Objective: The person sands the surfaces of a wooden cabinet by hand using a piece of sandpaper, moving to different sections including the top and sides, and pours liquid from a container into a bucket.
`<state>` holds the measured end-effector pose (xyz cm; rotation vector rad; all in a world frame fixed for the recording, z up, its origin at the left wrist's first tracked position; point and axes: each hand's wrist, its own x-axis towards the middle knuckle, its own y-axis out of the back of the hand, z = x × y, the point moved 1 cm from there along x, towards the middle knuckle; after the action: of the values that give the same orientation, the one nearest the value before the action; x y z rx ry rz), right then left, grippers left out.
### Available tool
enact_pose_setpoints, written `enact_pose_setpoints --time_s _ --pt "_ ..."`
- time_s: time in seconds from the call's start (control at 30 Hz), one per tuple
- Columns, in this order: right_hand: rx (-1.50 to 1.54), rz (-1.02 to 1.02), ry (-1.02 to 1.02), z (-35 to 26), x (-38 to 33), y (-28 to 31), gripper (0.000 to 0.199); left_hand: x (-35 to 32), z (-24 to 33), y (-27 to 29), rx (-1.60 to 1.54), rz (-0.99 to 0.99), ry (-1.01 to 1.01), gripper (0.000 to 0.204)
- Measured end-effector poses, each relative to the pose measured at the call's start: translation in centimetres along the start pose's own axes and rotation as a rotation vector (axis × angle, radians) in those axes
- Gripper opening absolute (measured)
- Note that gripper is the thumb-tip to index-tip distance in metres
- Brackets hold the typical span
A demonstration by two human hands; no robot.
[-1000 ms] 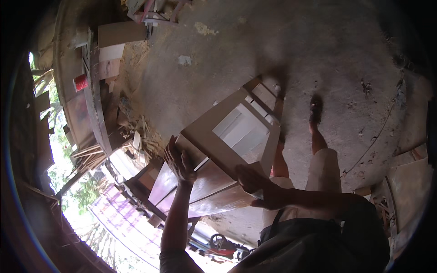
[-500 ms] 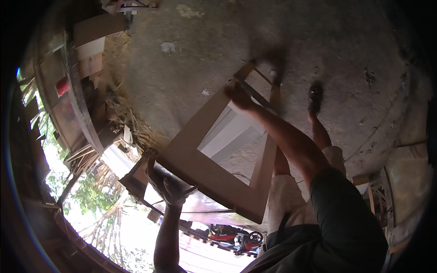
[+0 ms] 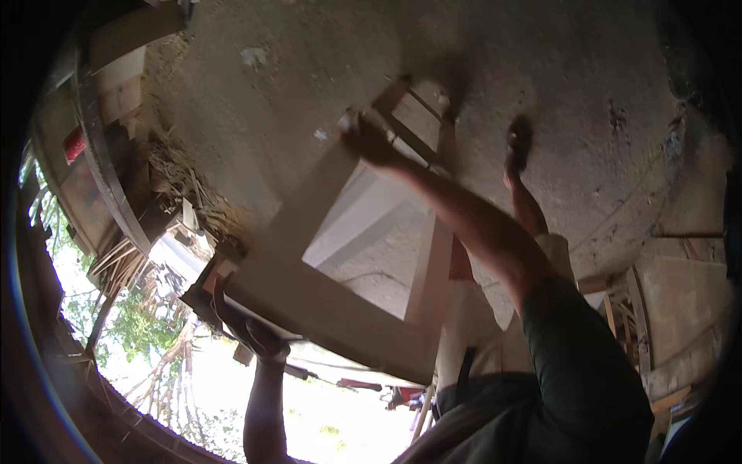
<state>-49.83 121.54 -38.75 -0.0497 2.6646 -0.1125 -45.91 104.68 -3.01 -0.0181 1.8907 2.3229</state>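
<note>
A pale wooden frame (image 3: 267, 255) with a large four-sided opening and an open, leg-like end (image 3: 421, 135) is tilted in front of me. At its near left edge, my left hand (image 3: 259, 336) grips the board from the outer side, thumb raised along the edge. My right arm reaches across the frame. At the far corner of the opening, my right hand (image 3: 371, 141) is closed over the wood, slightly blurred. A small pale spot shows by its fingertips, too smeared to name.
Wood scraps and shavings (image 3: 197, 189) lie along the left, beside leaning boards (image 3: 120, 100) and a curved beam (image 3: 100, 162). My sandalled foot (image 3: 519, 138) stands on the bare earthen floor (image 3: 309, 54). Wooden pieces (image 3: 630, 309) stand at the right. Bright daylight enters at lower left.
The whole view has shifted, so the frame and both hands sit further left. Both hands keep their places on the frame. The red motorbike beyond it is now mostly out of sight.
</note>
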Motion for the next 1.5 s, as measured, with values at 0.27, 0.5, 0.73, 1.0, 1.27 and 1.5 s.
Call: enact_pose_setpoints --time_s 0.27,0.5,0.73,1.0,1.27,1.5 --pt "0.532 -0.024 -0.116 10.7 -21.3 4.2 0.067 0.3 1.1 -0.2 -0.172 -0.037 -0.041 0.075" --pt "0.368 -0.048 -0.469 9.9 -17.1 6.1 0.061 -0.6 -3.0 -2.2 -0.103 0.029 -0.139 0.071" --pt "0.515 0.134 -0.571 9.7 -26.3 4.7 0.073 -2.2 -10.1 -3.2 0.155 0.566 -0.043 0.042" --pt "0.442 0.18 -0.28 12.3 -25.9 4.5 0.057 -0.8 -3.6 0.5 0.101 -0.141 -0.36 0.073" --pt "0.396 0.086 -0.024 -0.4 -30.1 4.8 0.054 -1.2 -4.5 0.6 0.132 -0.042 -0.387 0.067" --pt "0.654 -0.206 -0.137 0.6 -28.3 8.0 0.06 0.3 -0.8 0.0 0.305 -0.025 -0.482 0.065"
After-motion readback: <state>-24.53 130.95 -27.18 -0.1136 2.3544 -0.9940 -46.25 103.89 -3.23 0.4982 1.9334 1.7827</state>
